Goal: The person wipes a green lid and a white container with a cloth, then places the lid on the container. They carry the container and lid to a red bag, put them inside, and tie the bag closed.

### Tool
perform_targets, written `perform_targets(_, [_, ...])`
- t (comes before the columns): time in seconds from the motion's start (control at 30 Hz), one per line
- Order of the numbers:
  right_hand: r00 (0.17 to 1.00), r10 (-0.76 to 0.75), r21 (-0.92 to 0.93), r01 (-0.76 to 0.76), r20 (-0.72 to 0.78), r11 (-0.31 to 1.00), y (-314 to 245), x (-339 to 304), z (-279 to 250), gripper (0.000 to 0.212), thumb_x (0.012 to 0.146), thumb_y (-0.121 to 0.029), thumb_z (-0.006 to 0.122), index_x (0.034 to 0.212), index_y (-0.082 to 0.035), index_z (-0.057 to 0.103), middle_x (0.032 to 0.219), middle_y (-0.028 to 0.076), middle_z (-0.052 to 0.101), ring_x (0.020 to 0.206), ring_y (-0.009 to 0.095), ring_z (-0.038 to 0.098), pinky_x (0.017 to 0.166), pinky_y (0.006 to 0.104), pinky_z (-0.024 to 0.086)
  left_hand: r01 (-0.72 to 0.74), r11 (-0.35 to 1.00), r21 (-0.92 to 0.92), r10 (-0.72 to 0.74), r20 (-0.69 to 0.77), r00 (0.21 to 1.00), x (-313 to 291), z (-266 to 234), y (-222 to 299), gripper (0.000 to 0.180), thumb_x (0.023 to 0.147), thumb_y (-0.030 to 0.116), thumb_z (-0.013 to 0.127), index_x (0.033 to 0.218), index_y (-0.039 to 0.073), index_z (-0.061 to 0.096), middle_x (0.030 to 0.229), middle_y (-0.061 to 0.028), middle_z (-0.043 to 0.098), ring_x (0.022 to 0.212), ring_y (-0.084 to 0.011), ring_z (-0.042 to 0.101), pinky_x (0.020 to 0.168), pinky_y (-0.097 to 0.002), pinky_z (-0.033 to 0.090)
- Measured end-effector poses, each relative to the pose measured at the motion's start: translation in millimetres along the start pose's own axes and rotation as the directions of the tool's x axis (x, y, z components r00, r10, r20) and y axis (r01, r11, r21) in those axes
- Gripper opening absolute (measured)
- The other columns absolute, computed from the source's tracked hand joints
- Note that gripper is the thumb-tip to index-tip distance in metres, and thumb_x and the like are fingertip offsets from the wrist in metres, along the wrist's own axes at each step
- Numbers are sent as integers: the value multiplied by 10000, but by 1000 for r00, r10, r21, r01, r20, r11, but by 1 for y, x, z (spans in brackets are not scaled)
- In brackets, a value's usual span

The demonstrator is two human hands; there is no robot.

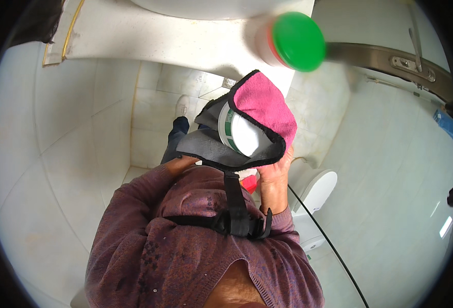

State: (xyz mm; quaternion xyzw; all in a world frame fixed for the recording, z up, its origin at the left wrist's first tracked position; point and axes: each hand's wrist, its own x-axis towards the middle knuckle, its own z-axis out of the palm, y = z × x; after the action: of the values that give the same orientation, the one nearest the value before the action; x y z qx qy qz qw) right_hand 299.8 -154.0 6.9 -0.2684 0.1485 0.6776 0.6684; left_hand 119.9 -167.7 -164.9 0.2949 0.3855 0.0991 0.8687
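Note:
A white round tub [248, 137] with a green-and-white band round its side lies tilted in front of my chest. Around it is folded a cloth [265, 105], pink on one face and grey on the other, edged in black. My right hand [278, 165] grips the cloth and tub from the right and below; most of its fingers are behind the cloth. My left hand [184, 163] is at the cloth's lower left edge, its fingers hidden underneath.
A jar with a green lid [299, 42] stands at the right end of the white counter [185, 46]. A white toilet [319, 190] is to the lower right, near a glass panel's dark edge [334, 251]. A metal door handle bar [375, 55] runs at the upper right. Tiled walls surround me.

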Motion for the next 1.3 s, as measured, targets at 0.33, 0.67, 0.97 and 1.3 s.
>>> perform_targets(0.33, [990, -68, -100, 56, -125, 993, 10, 14, -17, 335, 873, -209, 511, 1170, -57, 482, 1179, 91, 525, 1097, 244, 488, 978, 396, 360, -243, 269, -932, 340, -144, 929, -51, 34, 93, 362, 894, 293, 411, 1179, 77, 470, 1189, -70, 508, 1097, -226, 475, 988, -365, 334])
perform_targets(0.67, [996, 50, -341, -22, 74, 940, 21, 6, -14, 375, 797, -186, 631, 1109, 0, 536, 1084, 78, 587, 981, 184, 563, 883, 330, 440, -306, 513, -802, 186, -245, 952, -56, 46, 124, 325, 837, 258, 566, 1038, 2, 566, 972, -74, 611, 862, -156, 581, 773, -305, 482])
perform_targets(0.97, [994, -12, -248, -16, -113, 969, 31, 10, -17, 417, 876, -255, 495, 1226, -37, 433, 1169, 93, 535, 1047, 212, 524, 928, 359, 407, -384, 653, -653, 267, -276, 923, -52, 35, 126, 250, 838, 174, 574, 1024, 9, 558, 892, -68, 613, 779, -138, 585, 707, -277, 494])
perform_targets(1.3, [931, -43, -510, -159, -363, 846, 31, 32, -8, 342, 927, -228, 417, 1202, -33, 469, 1070, 56, 573, 909, 143, 571, 798, 264, 473, -64, 561, -825, 304, 133, 943, -52, 14, 116, 375, 807, 226, 591, 1105, 6, 531, 1073, -97, 581, 982, -205, 560, 861, -341, 451])
